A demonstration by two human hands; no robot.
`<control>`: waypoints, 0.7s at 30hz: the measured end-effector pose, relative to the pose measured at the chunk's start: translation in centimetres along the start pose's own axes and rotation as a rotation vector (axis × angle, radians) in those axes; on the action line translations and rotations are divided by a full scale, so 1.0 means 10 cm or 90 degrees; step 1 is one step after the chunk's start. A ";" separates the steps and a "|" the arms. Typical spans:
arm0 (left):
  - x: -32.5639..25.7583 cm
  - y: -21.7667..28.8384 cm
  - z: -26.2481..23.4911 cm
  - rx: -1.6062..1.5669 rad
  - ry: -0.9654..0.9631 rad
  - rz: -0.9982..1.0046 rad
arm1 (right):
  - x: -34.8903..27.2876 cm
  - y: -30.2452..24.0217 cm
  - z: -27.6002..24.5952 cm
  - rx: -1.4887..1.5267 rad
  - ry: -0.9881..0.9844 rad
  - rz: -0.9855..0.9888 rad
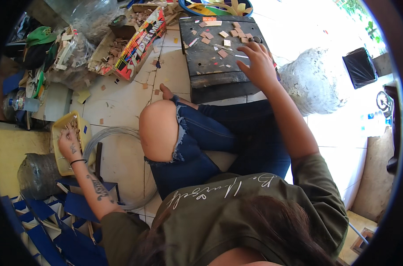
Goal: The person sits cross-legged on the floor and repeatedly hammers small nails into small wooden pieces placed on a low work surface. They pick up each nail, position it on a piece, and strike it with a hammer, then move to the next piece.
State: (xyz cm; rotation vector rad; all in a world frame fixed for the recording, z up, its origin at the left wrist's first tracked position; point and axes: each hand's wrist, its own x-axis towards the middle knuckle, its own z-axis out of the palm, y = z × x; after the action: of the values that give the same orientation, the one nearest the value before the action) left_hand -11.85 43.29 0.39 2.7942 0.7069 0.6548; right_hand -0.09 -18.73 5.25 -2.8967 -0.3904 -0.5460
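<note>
At the left, my left hand [68, 142] reaches into a yellow plastic basket [58, 163] that holds small brown pieces [75, 125]. Its fingers are bent together among them, and what they grip is too small to make out. My right hand [260, 64] is over the right side of a low black wooden block [210, 66], fingers apart. Just beyond its fingertips is a dark rounded thing [257, 40], partly hidden. Small square wooden tiles [237, 32] and thin metal strips [223, 48] lie on the block, left of that hand.
A colourful cardboard box [137, 46] of wooden scraps stands at the far left. A wire coil [115, 131] lies beside my knee, and blue-and-white boxes [72, 221] are piled at the lower left. A bulging plastic sack [314, 82] stands right of the block.
</note>
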 end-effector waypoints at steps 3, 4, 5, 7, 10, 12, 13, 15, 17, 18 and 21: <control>0.06 -0.47 -0.22 0.277 -0.017 -0.086 | 0.51 -0.16 0.15 -0.044 -0.103 -0.026; 0.06 -0.53 -0.26 0.326 -0.030 -0.107 | 0.64 -0.19 0.20 -0.062 -0.129 -0.038; 0.07 -0.55 -0.28 0.368 -0.039 -0.115 | 0.74 -0.22 0.25 -0.079 -0.160 -0.045; 0.09 -0.47 -0.25 0.363 -0.002 -0.054 | 0.89 -0.22 0.34 -0.108 -0.206 -0.063; 0.17 -0.05 -0.13 0.240 0.100 0.125 | 0.98 -0.18 0.44 -0.120 -0.239 -0.098; 0.24 0.44 0.00 0.127 0.107 0.221 | 1.00 -0.12 0.46 -0.094 -0.246 -0.117; 0.26 0.73 0.06 0.087 0.091 0.259 | 1.01 -0.09 0.46 -0.047 -0.230 -0.104; 0.24 1.42 0.22 -0.058 0.132 0.357 | 0.98 0.00 0.44 0.047 -0.195 -0.083; 0.21 2.10 0.33 -0.179 0.103 0.437 | 0.89 0.12 0.40 0.204 -0.116 -0.029; 0.17 2.44 0.40 -0.267 0.071 0.460 | 0.83 0.17 0.39 0.282 -0.080 0.022; 0.06 3.35 0.61 -0.423 0.013 0.537 | 0.71 0.32 0.41 0.543 -0.019 0.162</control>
State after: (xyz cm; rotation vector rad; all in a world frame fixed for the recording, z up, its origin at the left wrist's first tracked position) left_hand 5.07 13.99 4.59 2.3327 -0.6487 0.8320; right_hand 8.54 -19.33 3.79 -2.0835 -0.1817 -0.2105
